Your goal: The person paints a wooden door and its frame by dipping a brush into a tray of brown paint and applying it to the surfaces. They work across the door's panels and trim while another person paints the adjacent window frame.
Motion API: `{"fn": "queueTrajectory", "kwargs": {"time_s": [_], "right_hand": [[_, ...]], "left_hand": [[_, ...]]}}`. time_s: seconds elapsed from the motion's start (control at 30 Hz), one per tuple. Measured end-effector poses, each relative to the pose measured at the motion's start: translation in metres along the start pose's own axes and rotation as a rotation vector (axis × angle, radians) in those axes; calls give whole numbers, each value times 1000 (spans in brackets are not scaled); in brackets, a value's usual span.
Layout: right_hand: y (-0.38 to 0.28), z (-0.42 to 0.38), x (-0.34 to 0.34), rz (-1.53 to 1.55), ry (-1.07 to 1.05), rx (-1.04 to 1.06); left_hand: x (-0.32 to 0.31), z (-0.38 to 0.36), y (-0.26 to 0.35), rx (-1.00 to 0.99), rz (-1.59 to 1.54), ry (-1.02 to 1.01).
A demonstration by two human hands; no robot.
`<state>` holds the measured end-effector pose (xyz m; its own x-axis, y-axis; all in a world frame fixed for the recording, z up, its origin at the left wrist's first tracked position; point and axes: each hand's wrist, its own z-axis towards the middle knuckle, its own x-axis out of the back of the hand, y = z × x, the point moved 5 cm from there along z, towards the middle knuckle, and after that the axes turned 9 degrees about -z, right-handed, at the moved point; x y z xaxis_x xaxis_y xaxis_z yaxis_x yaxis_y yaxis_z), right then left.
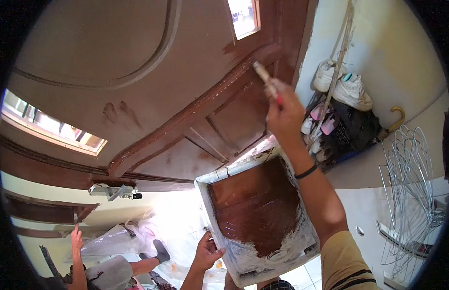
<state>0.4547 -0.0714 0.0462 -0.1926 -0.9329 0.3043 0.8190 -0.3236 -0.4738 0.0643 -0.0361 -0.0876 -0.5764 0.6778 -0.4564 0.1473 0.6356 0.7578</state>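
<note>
R hand (282, 108): closed round the brush (261, 71), arm stretched up; a grip away from the pale tip prob. keeps your fingers off wet paint.
Brush tip: aimed at the moulding (195, 104) on the brown door (79, 43); can't tell if it's touching.
L hand (205, 253): partly closed on the tray (253, 277), thumb over its side rim, prob. to steady it while your R hand works above.
Tray: below the door's panels, approx. between your arms; likely kept close for a short reach & to catch drips.
Paint (253, 212): brown, mostly at the far end; near end's streaked pale, w/ less on it.
R side: shoes (352, 92) piled by the wall, wire hangers (411, 169) nearer you, both beyond your R arm.
L side: another person's hand (76, 237) raised near brown woodwork (38, 209), well apart from yours.
</note>
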Motion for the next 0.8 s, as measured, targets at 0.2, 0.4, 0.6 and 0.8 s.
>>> {"fn": "queueTrajectory", "kwargs": {"time_s": [0.2, 0.4, 0.6, 0.8], "right_hand": [[-73, -74, -28, 248, -263, 154], [-67, -94, -48, 754, -319, -407], [1, -43, -22, 448, 50, -415], [-41, -53, -26, 101, 60, -181]], "left_hand": [[12, 0, -8, 47, 32, 2], [25, -8, -11, 35, 18, 48], [46, -24, -10, 45, 17, 60], [65, -26, -9, 44, 12, 25]]}}
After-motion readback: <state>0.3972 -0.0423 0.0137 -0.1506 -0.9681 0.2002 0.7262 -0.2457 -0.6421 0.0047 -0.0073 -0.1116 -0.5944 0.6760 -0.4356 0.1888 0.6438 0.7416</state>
